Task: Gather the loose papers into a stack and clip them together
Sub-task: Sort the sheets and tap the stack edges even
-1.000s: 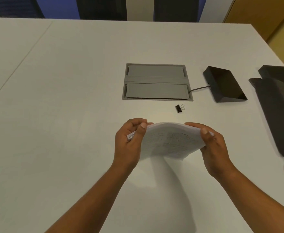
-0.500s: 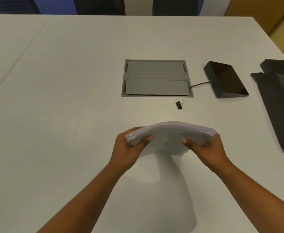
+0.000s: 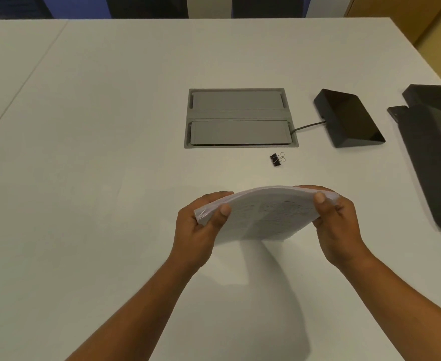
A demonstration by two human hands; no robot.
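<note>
A: Where are the papers?

B: The stack [image 3: 263, 212] is at lower centre of the frame, lifted off the table [image 3: 110, 152] and bowed upward. The left hand [image 3: 198, 227] grips its left end, thumb on top; the right hand [image 3: 336, 225] grips the right end the same way.

A: And the clip?

B: The clip [image 3: 276, 160] lies on the table just above the stack, apart from it, below the grey hatch [image 3: 240, 118]. A black device [image 3: 349, 118] sits at right.

Your left hand [image 3: 197, 225] & right hand [image 3: 338, 225] have tipped the paper stack [image 3: 266, 212] back up vs 0.5 s ago: printed face toward you again, thumbs in front, top edge bowed, bottom edge near the table [image 3: 110, 152].
</note>
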